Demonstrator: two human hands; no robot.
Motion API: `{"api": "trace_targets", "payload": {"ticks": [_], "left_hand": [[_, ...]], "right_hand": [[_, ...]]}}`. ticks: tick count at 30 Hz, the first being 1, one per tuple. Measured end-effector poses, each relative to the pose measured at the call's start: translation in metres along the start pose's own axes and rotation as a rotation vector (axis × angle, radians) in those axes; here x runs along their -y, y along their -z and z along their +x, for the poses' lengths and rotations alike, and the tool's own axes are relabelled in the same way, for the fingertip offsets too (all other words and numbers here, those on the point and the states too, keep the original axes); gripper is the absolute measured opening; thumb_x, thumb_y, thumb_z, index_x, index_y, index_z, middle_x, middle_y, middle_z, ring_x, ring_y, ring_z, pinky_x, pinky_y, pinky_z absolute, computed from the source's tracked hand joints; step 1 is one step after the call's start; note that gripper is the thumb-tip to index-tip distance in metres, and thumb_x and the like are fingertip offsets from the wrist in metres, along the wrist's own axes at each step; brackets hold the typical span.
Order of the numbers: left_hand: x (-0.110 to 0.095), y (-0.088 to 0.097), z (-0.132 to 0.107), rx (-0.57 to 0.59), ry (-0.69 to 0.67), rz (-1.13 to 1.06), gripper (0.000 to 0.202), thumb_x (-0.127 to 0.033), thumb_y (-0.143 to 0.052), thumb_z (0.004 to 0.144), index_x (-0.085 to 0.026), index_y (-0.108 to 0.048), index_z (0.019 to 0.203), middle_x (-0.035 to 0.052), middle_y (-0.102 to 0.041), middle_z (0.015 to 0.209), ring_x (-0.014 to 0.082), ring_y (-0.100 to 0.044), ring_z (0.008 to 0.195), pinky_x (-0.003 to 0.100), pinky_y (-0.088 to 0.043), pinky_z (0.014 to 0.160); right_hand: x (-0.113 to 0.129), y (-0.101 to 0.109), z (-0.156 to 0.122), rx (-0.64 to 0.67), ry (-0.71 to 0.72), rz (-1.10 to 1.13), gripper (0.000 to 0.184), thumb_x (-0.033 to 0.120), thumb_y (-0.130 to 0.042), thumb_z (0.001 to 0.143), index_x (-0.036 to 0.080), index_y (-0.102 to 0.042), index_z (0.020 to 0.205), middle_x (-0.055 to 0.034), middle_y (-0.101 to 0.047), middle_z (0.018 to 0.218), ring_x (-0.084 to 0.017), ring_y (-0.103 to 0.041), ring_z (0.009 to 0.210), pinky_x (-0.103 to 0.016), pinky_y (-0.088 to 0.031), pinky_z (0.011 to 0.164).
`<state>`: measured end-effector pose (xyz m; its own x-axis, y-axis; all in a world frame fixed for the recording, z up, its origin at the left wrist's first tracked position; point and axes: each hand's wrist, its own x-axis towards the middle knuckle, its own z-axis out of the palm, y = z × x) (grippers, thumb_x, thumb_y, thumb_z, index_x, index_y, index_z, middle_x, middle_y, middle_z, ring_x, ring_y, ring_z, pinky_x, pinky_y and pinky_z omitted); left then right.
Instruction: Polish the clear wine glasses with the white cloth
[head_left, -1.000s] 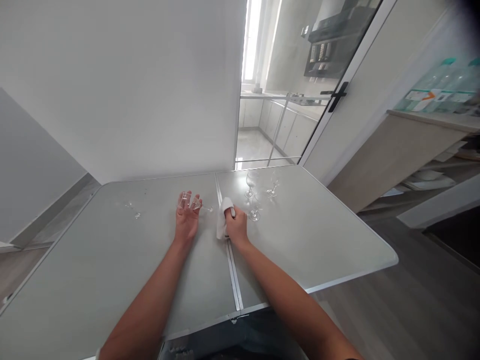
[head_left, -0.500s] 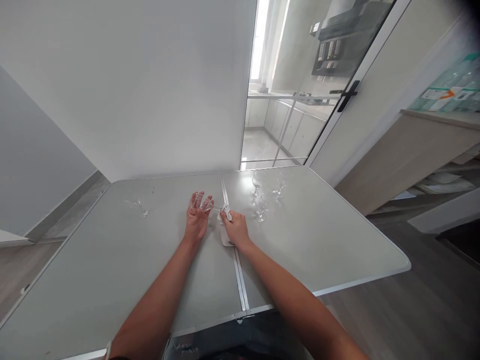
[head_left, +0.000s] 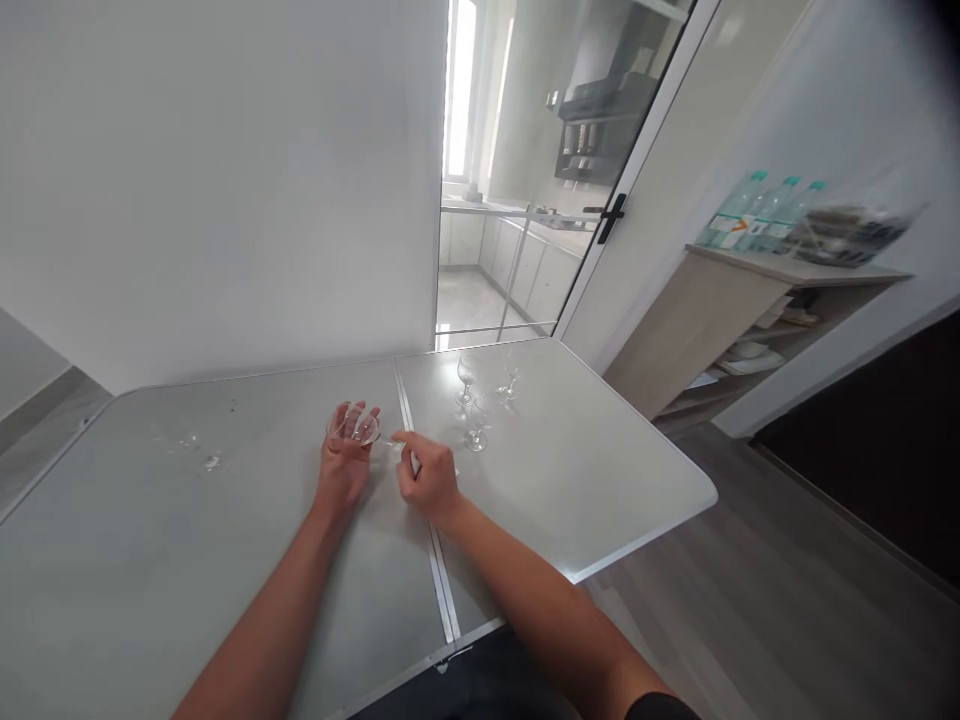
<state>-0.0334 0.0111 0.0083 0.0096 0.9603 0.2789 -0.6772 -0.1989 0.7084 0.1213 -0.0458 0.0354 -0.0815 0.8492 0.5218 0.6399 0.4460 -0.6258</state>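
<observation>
A clear stemmed glass (head_left: 366, 430) lies sideways above the table, its bowl cradled in the curled fingers of my left hand (head_left: 345, 462). Its stem points right, toward my right hand (head_left: 429, 478). The fingers of that hand are bent and closed near the foot of the glass, around a white cloth (head_left: 415, 462) that is mostly hidden behind them. Just beyond my right hand stand three more stemmed glasses: a near one (head_left: 475, 432), one behind it (head_left: 466, 380) and one farther right (head_left: 511, 380).
Another clear glass piece (head_left: 211, 462) lies on the left of the pale table (head_left: 570, 470). A metal seam (head_left: 442, 580) divides the tabletop. Beyond it are a white wall and a glass-paned door (head_left: 495, 270). Plastic bottles (head_left: 765, 220) stand on a wooden shelf unit (head_left: 697, 310) at right.
The view has swung right, so the table sits farther left. My right hand has turned, back of the hand upward, and now covers most of the cloth. My left hand still holds the glass.
</observation>
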Motion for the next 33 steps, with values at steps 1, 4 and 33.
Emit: {"api": "trace_targets", "payload": {"ticks": [1, 4, 33], "left_hand": [[0.0, -0.001, -0.001, 0.02, 0.021, 0.008, 0.069, -0.044, -0.09, 0.064, -0.031, -0.065, 0.127, 0.008, -0.057, 0.142, 0.0288, -0.054, 0.134, 0.034, -0.046, 0.108], [0.001, -0.003, -0.003, 0.082, 0.065, 0.045, 0.073, -0.042, -0.093, 0.059, -0.027, -0.066, 0.125, 0.0097, -0.061, 0.136, 0.0299, -0.052, 0.135, 0.036, -0.043, 0.112], [-0.003, -0.003, -0.005, 0.08, 0.345, -0.187, 0.063, -0.041, -0.066, 0.09, -0.019, -0.024, 0.048, -0.0036, -0.016, 0.05, 0.0095, -0.028, 0.045, 0.024, -0.026, 0.041]], "right_hand": [[0.001, -0.001, 0.0, 0.003, -0.06, -0.07, 0.038, 0.023, -0.053, 0.089, 0.022, -0.06, 0.127, -0.0007, -0.069, 0.09, -0.016, -0.066, 0.081, -0.025, -0.047, 0.074], [0.004, -0.003, 0.001, 0.084, -0.158, -0.279, 0.027, 0.038, -0.056, 0.094, 0.024, -0.068, 0.113, -0.0027, -0.07, 0.097, -0.017, -0.066, 0.08, -0.025, -0.044, 0.068], [-0.139, 0.177, -0.005, -0.11, -0.682, -0.17, 0.026, 0.038, -0.065, 0.067, 0.014, -0.068, 0.057, -0.0047, -0.061, 0.052, -0.012, -0.047, 0.047, -0.025, -0.033, 0.047]]}}
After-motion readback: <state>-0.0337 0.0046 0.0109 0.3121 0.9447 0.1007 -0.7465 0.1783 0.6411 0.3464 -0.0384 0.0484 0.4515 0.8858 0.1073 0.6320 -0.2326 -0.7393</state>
